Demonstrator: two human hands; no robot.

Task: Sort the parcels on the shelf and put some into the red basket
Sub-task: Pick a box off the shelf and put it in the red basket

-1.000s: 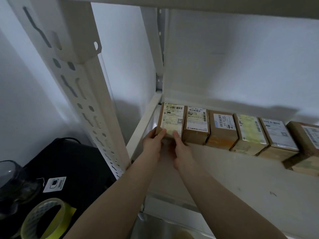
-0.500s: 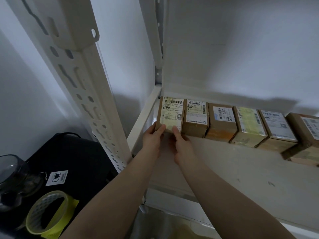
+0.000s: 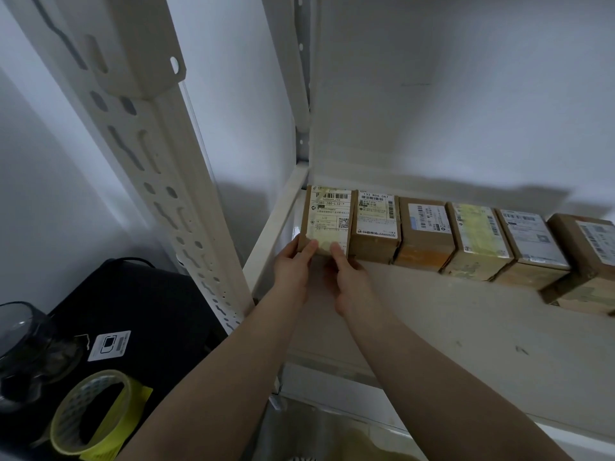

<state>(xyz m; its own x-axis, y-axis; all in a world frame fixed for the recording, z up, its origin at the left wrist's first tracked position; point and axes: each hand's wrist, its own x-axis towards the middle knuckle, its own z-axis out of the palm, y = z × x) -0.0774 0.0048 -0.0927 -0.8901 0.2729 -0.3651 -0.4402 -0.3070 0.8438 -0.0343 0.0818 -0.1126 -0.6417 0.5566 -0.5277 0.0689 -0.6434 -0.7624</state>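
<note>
Both hands, left hand (image 3: 293, 271) and right hand (image 3: 349, 281), pinch the near edge of the leftmost parcel (image 3: 327, 219) at the shelf's (image 3: 466, 327) far left corner. Its label faces up, long axis near-to-far. The second parcel (image 3: 376, 224) touches its right side; a tape roll (image 3: 91, 414) lies below left.

Both my bare forearms reach up and forward from the bottom of the view, side by side and nearly parallel. My left hand (image 3: 293, 271) is raised with its fingers curled and the thumb pointing upward. My right hand (image 3: 349, 281) sits just beside it, almost touching, thumb also up, fingers bent inward. Both wrists are straight, palms angled toward each other.
</note>
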